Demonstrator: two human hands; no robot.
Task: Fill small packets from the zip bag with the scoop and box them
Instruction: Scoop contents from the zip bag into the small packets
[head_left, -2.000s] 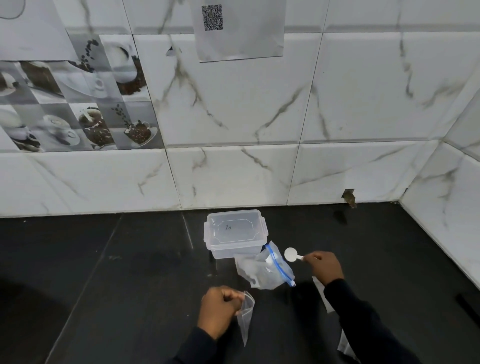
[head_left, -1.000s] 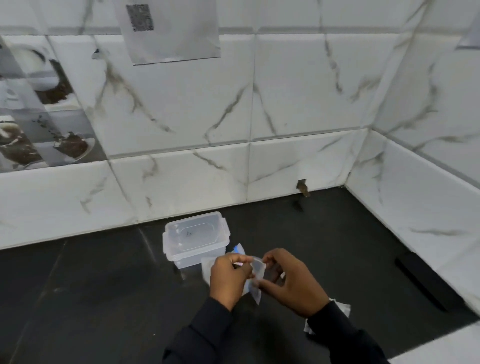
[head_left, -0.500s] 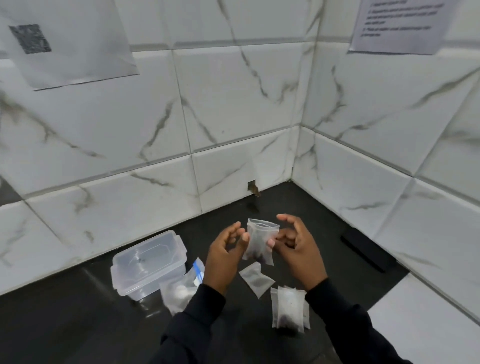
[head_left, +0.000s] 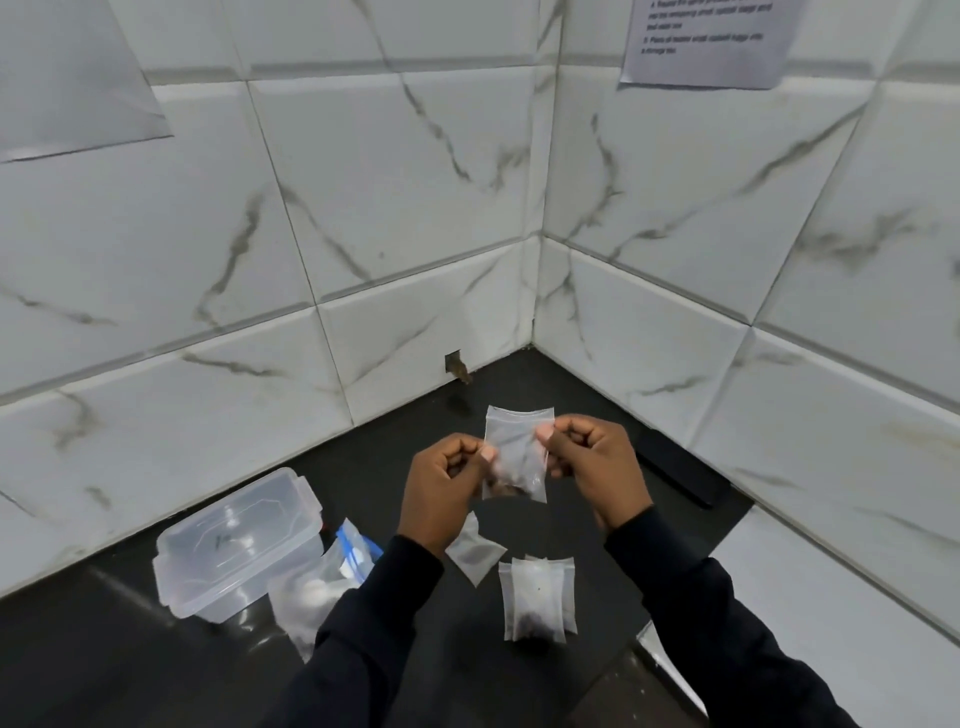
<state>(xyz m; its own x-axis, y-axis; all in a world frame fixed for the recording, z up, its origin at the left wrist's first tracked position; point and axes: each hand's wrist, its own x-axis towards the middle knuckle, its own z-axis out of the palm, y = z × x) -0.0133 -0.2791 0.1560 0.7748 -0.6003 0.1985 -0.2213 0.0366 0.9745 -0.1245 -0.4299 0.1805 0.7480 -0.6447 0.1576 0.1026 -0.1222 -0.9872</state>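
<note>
A small clear packet (head_left: 514, 452) with dark bits at its bottom hangs upright above the black counter. My left hand (head_left: 447, 493) pinches its left edge and my right hand (head_left: 597, 467) pinches its right edge near the top. Below them lie one loose small packet (head_left: 475, 553) and a stack of small packets (head_left: 537, 597) with dark contents. The zip bag (head_left: 322, 587) with a blue strip lies to the left, partly behind my left sleeve. A clear plastic box (head_left: 234, 545) with its lid on stands beside it. The scoop is not visible.
Marble-tiled walls meet in a corner just beyond my hands. A dark flat object (head_left: 680, 478) lies along the right wall. A paper sheet (head_left: 706, 41) hangs on the right wall, another (head_left: 72, 78) on the left wall. The black counter (head_left: 130, 670) extends to the left.
The view has swung right toward the corner. My right hand no longer holds the scoop. Both hands now pinch the packet's sides tighter, with fingers curled in.
</note>
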